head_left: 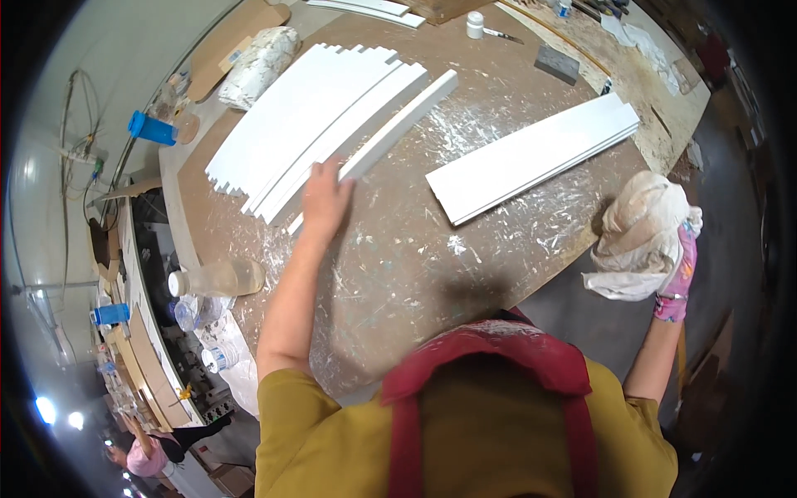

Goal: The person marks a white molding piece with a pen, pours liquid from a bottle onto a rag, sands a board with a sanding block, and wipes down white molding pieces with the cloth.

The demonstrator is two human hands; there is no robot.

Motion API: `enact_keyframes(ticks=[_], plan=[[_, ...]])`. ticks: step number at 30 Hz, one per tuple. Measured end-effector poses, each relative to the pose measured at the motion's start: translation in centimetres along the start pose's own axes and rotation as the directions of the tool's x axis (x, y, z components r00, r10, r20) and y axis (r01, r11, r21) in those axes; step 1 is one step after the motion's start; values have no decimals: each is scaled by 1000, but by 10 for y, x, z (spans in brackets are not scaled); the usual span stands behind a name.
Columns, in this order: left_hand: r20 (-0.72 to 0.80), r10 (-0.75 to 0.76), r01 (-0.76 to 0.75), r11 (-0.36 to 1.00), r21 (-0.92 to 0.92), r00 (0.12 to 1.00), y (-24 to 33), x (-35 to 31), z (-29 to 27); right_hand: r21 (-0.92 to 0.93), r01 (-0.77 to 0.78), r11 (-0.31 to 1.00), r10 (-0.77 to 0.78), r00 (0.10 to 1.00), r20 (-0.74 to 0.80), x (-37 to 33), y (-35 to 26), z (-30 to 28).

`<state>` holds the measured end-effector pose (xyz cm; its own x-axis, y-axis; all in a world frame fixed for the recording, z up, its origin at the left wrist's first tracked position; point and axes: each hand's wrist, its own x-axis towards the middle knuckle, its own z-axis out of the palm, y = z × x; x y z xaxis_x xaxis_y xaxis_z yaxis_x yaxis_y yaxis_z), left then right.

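My bare left hand (325,202) lies over a narrow white strip (398,124), its fingers on one side and the thumb on the other, gripping it. Left of that strip, many white strips (311,116) lie side by side with uneven ends. My right hand (681,270), in a pink patterned glove, is closed on a bunched off-white cloth (643,224) beyond the table's right edge. Between the hands, a small stack of white boards (531,158) rests at a slant on the paint-marked brown table (398,274).
A bottle of cloudy liquid (224,279) lies at the table's left edge. At the back are a wrapped white bundle (260,66), a small white jar (475,25), a brush (503,36) and a grey block (556,65). Another person (148,455) is far off at lower left.
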<state>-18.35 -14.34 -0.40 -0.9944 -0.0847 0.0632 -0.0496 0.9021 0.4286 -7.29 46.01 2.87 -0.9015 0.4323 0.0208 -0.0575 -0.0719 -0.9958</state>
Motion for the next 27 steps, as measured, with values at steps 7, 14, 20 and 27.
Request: enact_keyframes(ticks=[7, 14, 20, 27], plan=[[-192, 203, -98, 888, 449, 960, -28, 10, -7, 124, -242, 962, 241, 970, 26, 17, -20, 82], [-78, 480, -483, 875, -32, 874, 141, -45, 4, -353, 360, 864, -178, 873, 454, 14, -53, 217], [-74, 430, -435, 897, -82, 900, 136, -58, 32, -429, 898, 103, -283, 440, 853, 6, 20, 269], [52, 396, -345, 850, -398, 917, 148, -51, 3, -719, 34, 694, -124, 990, -73, 181, -17, 79]])
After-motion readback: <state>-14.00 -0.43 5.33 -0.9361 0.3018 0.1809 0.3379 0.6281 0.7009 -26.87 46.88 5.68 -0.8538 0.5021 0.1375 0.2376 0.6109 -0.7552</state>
